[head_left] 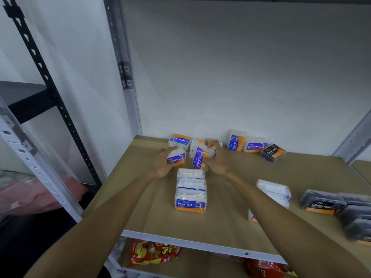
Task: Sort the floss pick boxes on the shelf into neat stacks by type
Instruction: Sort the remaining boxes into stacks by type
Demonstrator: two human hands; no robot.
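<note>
My left hand (163, 163) grips a clear Smooth floss pick box (177, 156) at the back of the brown shelf (156, 217). My right hand (217, 162) holds a second Smooth box (198, 158), tilted on end. In front of both hands stands a stack of Round boxes (191, 190). Loose boxes lie along the back wall: a Round box (179, 140), another Round box (236, 143) standing upright, a Smooth box (254, 147) and a black Charcoal box (273, 153). My right forearm partly hides a white stack (274, 192). Charcoal boxes (323, 202) are stacked at the right.
Grey shelf uprights (124, 73) frame the bay, with a white wall behind. A white front rail (180, 242) edges the shelf. Red and yellow snack bags (152, 252) lie on the shelf below. A black rack (50, 87) stands to the left.
</note>
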